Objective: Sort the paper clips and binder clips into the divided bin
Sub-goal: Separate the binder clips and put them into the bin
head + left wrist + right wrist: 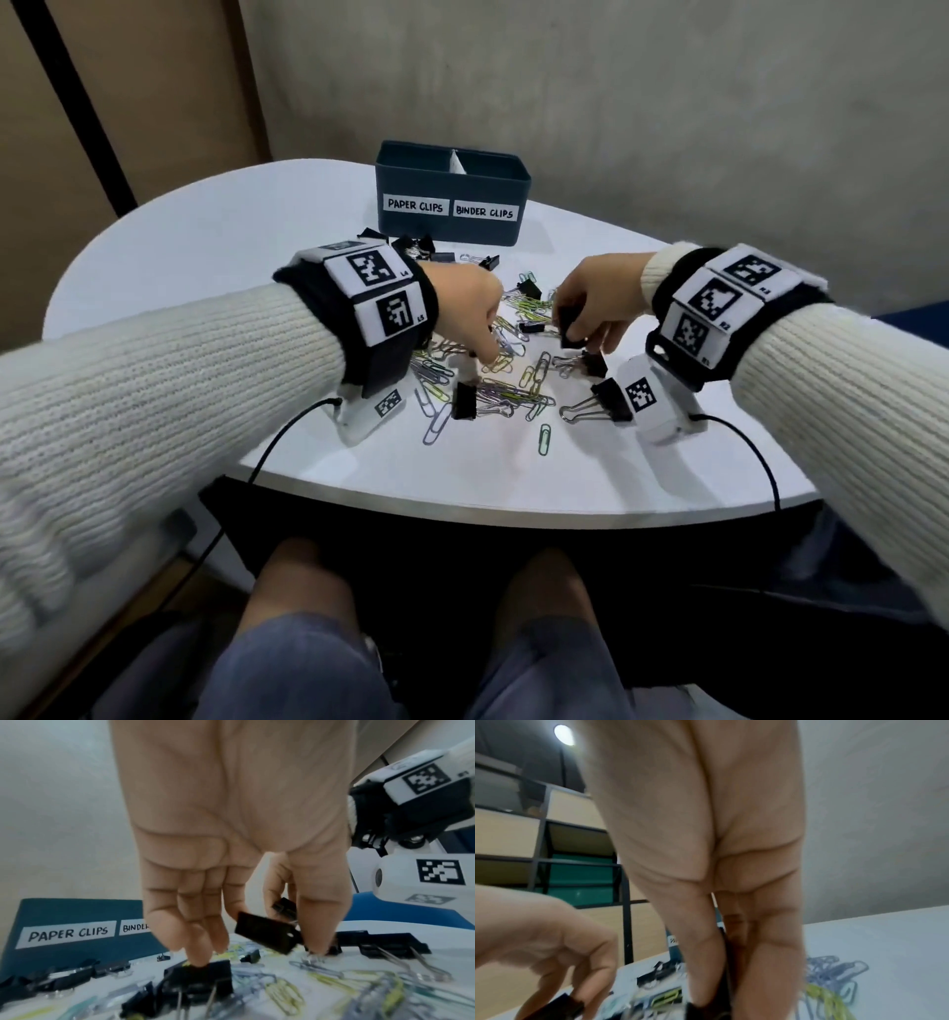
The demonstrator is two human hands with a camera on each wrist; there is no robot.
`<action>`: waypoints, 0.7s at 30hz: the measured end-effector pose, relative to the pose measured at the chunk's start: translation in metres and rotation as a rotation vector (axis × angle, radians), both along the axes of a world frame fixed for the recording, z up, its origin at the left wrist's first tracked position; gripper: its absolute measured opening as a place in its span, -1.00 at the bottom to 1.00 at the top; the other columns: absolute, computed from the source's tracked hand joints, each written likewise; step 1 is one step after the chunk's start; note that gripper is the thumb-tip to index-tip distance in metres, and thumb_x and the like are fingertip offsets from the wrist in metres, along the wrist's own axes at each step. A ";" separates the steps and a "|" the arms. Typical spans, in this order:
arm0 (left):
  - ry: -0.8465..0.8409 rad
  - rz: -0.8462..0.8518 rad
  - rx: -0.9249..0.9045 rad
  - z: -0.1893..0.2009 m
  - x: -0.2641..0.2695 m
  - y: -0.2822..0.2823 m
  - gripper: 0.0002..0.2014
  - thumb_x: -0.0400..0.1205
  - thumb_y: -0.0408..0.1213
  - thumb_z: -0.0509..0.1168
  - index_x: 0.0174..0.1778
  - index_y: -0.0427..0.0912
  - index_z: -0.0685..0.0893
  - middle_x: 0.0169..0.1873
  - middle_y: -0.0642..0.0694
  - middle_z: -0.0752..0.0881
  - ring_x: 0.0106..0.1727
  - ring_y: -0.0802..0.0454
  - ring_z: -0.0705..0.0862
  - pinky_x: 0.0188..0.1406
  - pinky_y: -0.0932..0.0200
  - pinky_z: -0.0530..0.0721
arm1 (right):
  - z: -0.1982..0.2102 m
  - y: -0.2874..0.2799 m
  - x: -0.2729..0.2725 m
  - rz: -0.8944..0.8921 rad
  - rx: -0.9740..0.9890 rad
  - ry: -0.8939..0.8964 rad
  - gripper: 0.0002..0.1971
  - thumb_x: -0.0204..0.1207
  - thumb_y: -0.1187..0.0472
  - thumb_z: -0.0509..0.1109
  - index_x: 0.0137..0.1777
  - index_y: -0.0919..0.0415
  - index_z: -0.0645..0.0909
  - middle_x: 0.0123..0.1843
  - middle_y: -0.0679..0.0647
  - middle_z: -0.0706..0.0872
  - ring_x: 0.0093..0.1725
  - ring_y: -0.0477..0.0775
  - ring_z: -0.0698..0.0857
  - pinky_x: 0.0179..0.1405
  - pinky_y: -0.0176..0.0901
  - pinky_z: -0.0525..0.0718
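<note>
A dark blue divided bin (452, 174) stands at the back of the table, labelled PAPER CLIPS on the left and BINDER CLIPS on the right. In front of it lies a mixed pile of coloured paper clips (513, 383) and black binder clips (464, 401). My left hand (480, 349) reaches down into the pile and pinches a black binder clip (264, 931) between thumb and forefinger. Its other fingertips (197, 953) touch a second binder clip on the table. My right hand (575, 329) hovers over the pile's right side, gripping a black binder clip (567, 321) between thumb and fingers.
The white rounded table (205, 231) ends in a front edge just above my knees. More binder clips (426, 246) lie beside the bin's front wall. Thin black cables (277, 447) hang from both wrist units. A concrete wall stands behind the bin.
</note>
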State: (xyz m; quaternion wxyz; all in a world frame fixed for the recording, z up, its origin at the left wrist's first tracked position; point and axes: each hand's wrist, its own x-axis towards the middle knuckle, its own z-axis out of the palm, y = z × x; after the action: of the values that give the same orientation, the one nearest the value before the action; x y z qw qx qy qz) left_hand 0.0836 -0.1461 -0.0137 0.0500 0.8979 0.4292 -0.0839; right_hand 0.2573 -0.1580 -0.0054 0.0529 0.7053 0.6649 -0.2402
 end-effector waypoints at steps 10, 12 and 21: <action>-0.222 -0.103 0.027 0.002 0.053 -0.022 -0.57 0.57 0.04 0.35 0.14 -0.28 0.69 0.04 -0.18 0.74 -0.04 -0.08 0.62 -0.14 0.17 0.54 | 0.012 -0.024 0.029 -0.025 -0.118 -0.330 -0.59 0.54 0.48 0.32 0.39 0.33 0.50 -0.33 -0.02 0.54 -0.74 -0.28 0.57 -0.82 -0.58 0.43; -0.195 -0.147 -0.046 -0.005 0.065 -0.027 -0.53 0.56 0.05 0.36 0.26 -0.20 0.63 0.16 -0.13 0.71 0.13 -0.07 0.63 0.01 0.16 0.54 | 0.007 -0.028 0.030 -0.009 -0.131 -0.377 -0.58 0.54 0.48 0.30 0.40 0.30 0.51 -0.28 -0.02 0.55 -0.66 -0.24 0.60 -0.84 -0.60 0.40; -0.023 -0.201 -0.093 -0.002 0.060 -0.026 -0.63 0.64 -0.45 0.14 0.27 -0.06 0.68 0.07 0.00 0.67 0.06 -0.01 0.59 0.02 0.20 0.52 | -0.003 -0.026 0.032 -0.005 0.018 -0.197 -0.67 0.54 0.28 0.37 0.31 0.16 0.58 -0.09 0.11 0.67 -0.13 0.09 0.68 -0.42 -0.26 0.68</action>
State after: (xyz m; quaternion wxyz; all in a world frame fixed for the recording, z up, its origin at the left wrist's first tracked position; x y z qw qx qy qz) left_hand 0.1438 -0.1720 -0.0160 0.0877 0.9341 0.3320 -0.0977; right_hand 0.2892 -0.1839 -0.0085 0.1110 0.7277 0.6567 -0.1637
